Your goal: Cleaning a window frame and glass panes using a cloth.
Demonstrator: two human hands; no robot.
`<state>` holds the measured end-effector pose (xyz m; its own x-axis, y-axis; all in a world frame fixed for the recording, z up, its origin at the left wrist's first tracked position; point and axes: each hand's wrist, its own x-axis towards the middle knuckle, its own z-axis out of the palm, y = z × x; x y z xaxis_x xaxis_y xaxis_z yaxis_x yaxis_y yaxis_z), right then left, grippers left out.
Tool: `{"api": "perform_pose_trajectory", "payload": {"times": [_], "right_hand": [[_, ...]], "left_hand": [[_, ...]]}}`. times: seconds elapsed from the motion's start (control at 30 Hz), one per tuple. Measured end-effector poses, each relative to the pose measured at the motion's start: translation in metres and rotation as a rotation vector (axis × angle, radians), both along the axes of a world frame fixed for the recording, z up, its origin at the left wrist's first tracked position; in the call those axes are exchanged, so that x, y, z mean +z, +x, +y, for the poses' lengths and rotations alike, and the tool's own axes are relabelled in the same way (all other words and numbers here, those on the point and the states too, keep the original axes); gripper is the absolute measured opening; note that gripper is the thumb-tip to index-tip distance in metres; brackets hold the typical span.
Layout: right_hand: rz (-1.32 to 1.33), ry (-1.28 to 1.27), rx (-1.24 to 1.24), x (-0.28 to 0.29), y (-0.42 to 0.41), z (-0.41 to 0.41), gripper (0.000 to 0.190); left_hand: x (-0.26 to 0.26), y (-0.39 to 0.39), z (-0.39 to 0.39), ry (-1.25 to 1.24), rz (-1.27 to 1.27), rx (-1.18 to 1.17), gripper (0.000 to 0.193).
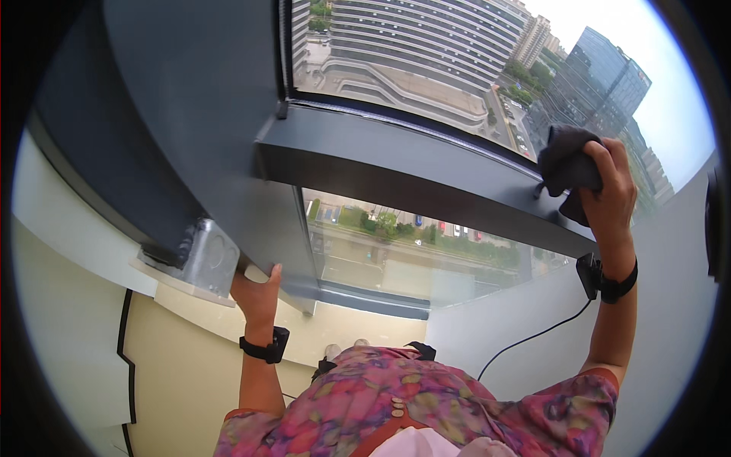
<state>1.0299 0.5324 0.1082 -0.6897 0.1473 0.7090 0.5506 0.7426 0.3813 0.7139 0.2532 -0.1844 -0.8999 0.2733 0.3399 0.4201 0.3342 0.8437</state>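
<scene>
My right hand (614, 185) grips a dark cloth (571, 160) at the right end of the grey metal window crossbar (400, 151). The bunched cloth lies over the bar's upper edge, against the window pane (411, 51), and a loose fold hangs below the fingers. On the left, my left hand (257, 294) takes hold of the inner edge of a wide grey metal upright (188, 97). Its thumb points up along the metal; the other fingers are mostly hidden. Beside that hand is a bare metal bracket (214, 257) with a round mark on its side.
Below the crossbar is a lower glass pane (411, 251), with a road and parked cars far below outside. A pale wall (525, 325) adjoins on the right. Cream flooring (188, 354) lies underfoot. A black cable (531, 340) trails from the right wrist device (605, 283).
</scene>
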Motion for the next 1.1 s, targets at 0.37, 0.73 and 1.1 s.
{"api": "perform_pose_trajectory", "payload": {"times": [0.37, 0.73, 1.1], "right_hand": [[0.639, -0.615, -0.290, -0.068, 0.177, 0.037, 0.032], [0.321, 0.013, 0.225, -0.125, -0.084, -0.080, 0.035], [0.120, 0.055, 0.566, -0.128, -0.237, -0.127, 0.019]], "left_hand": [[0.000, -0.003, 0.000, 0.134, -0.029, -0.006, 0.078], [-0.004, -0.002, 0.004, 0.092, 0.043, 0.001, 0.064], [-0.004, -0.002, 0.000, 0.111, 0.006, -0.016, 0.065]]}}
